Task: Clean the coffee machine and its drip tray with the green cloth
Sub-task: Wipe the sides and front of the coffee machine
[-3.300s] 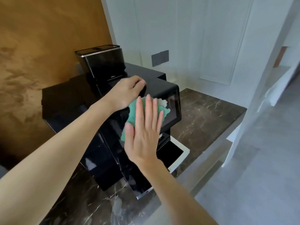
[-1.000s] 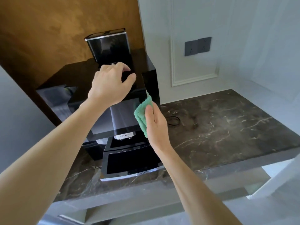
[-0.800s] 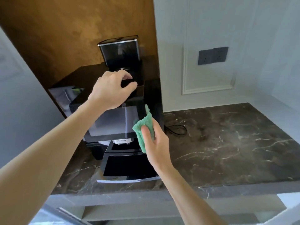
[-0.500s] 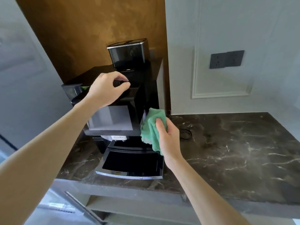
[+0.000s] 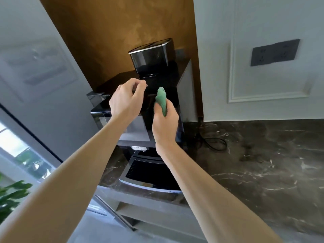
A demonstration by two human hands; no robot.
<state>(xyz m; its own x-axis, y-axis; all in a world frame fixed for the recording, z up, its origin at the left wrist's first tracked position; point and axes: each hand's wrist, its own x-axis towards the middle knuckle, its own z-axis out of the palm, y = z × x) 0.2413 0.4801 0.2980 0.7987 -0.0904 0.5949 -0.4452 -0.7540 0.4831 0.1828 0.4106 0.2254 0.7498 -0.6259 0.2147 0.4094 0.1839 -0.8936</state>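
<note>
Right grip clutches the bunched green cloth, its long axis upright, close against the coffee machine at its top front. Left grip hovers beside it, loosely curled and empty. The drip tray lies directly below, nearer the right grip.

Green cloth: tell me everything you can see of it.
The green cloth is a soft, fuzzy-looking mint-green fabric, bunched into a narrow upright wad. The right hand grips its lower part, so its rounded top sticks out above the fingers. It is held before the black coffee machine's upper front; whether it touches the machine cannot be told.
</note>
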